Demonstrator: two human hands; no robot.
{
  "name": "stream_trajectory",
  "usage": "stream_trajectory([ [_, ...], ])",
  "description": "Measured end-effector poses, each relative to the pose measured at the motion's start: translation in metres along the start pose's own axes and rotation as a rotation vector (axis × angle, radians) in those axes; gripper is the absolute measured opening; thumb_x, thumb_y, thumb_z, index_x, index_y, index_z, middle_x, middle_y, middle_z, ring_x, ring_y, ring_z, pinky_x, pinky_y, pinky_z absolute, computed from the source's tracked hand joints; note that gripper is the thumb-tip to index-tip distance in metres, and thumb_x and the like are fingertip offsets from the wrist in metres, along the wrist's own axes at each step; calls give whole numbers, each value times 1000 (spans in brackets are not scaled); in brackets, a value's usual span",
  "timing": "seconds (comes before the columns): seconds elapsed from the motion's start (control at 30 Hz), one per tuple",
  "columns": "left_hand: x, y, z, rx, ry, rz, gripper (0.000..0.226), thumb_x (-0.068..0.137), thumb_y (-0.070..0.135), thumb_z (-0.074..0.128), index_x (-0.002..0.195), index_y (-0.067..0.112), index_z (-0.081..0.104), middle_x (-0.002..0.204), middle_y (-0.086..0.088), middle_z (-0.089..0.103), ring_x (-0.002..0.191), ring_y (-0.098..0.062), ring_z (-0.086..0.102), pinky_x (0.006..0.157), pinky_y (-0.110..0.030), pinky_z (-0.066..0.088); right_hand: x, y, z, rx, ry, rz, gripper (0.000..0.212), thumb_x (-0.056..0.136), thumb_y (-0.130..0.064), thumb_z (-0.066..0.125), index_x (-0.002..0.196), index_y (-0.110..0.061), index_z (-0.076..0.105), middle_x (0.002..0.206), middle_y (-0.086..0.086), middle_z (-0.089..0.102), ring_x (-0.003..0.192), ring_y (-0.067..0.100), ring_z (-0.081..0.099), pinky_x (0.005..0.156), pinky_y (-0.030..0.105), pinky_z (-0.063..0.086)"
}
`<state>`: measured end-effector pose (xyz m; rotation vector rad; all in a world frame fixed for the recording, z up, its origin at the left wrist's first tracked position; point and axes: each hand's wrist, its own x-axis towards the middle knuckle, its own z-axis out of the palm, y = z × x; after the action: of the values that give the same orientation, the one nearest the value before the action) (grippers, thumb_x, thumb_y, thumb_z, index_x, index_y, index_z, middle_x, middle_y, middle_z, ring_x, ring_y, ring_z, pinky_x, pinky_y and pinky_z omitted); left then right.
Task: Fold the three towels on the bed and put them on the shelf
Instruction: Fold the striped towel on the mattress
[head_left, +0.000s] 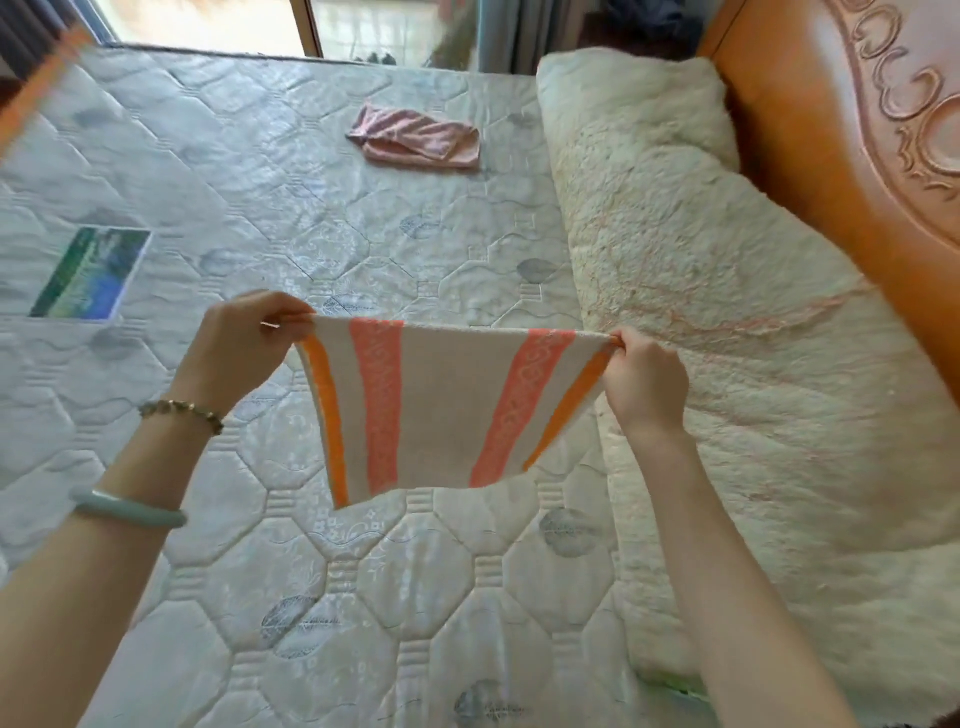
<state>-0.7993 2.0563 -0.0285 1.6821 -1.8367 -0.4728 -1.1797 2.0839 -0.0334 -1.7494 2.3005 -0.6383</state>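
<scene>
Held item: beige towel with orange and coral stripes (441, 410), stretched taut by its upper edge, hanging in the air above the quilted white mattress (249, 218).
Left hand (244, 343): pinching the towel's upper left corner; beaded bracelet (182, 413) and pale green bangle (127, 509) on the arm.
Right hand (647, 382): pinching the upper right corner.
Second item: pink towel (415, 137), crumpled, far side of mattress.
Also present: fluffy cream blanket (727, 322) beside carved orange wooden headboard (857, 130); green-blue label (91, 273) on mattress.

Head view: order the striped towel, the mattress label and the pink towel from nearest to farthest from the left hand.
1. striped towel, its corner pinched in the left hand.
2. mattress label, off to the hand's left.
3. pink towel, far ahead and to the right.
</scene>
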Motion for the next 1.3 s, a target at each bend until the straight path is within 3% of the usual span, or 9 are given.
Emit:
stream_trajectory([
  [0.13, 15, 1, 4, -27, 19, -95, 17, 77, 11, 75, 86, 24, 70, 84, -5, 71, 68, 22, 55, 70, 3, 37, 20, -18, 6, 48, 49, 32, 26, 85, 5, 42, 94, 0, 66, 84, 24, 67, 80, 40, 61, 62, 33, 33],
  [0.23, 26, 8, 2, -59, 113, -65, 27, 79, 13, 74, 79, 38, 64, 80, 8, 68, 70, 23, 55, 72, 3, 38, 34, -28, 1, 102, 148, -7, 30, 83, 11, 40, 94, 2, 65, 79, 20, 67, 71, 35, 57, 64, 31, 27],
  [0.33, 29, 19, -3, -68, 223, 35, 21, 80, 14, 72, 83, 34, 66, 79, 28, 56, 74, 24, 54, 76, 0, 40, 46, -31, -5, 201, 276, -56, 32, 85, 12, 43, 107, 1, 64, 91, 19, 70, 83, 32, 65, 71, 35, 49],
  [0.47, -2, 17, -7, -93, 245, 144, 25, 81, 14, 73, 88, 35, 62, 86, 24, 55, 83, 16, 55, 77, -5, 44, 35, -11, 0, 250, 309, -136, 26, 86, 9, 47, 102, -1, 65, 87, 15, 70, 77, 22, 62, 69, 20, 43],
  [0.6, -62, -24, 27, -70, 73, 98, 20, 75, 1, 77, 85, 18, 73, 88, 29, 61, 82, 15, 58, 75, -9, 51, -8, 23, 33, 274, 121, -66, 24, 86, 9, 48, 100, 2, 67, 89, 19, 69, 83, 32, 63, 72, 35, 48],
  [0.73, -128, -67, 77, -62, -191, -119, 62, 69, 0, 81, 74, 59, 62, 89, 39, 62, 68, 0, 64, 70, -19, 53, -61, 68, 92, 231, -127, 59, 28, 79, 16, 46, 94, 7, 68, 98, 24, 64, 96, 37, 58, 77, 27, 35],
  [0.93, -219, -107, 141, 126, -591, -434, 33, 73, 12, 81, 61, 34, 59, 80, 1, 66, 75, -20, 64, 66, -26, 42, -151, 137, 173, 32, -574, 200, 30, 79, 12, 51, 99, 3, 71, 103, 27, 64, 101, 39, 60, 87, 34, 42],
  [1.13, -286, -125, 159, 233, -1092, -393, 14, 77, 22, 77, 69, 30, 68, 79, 13, 64, 75, -2, 56, 60, -6, 36, -221, 176, 187, -197, -1016, 271, 26, 88, -7, 51, 103, -12, 71, 108, 9, 70, 104, 29, 61, 72, 26, 39],
  [1.3, -282, -139, 163, 49, -939, -529, 13, 73, 26, 81, 67, 27, 71, 73, 12, 71, 76, -4, 65, 76, -29, 53, -216, 192, 194, -88, -1047, 341, 26, 84, 1, 50, 88, -10, 73, 89, 10, 70, 94, 27, 63, 70, 26, 40],
])
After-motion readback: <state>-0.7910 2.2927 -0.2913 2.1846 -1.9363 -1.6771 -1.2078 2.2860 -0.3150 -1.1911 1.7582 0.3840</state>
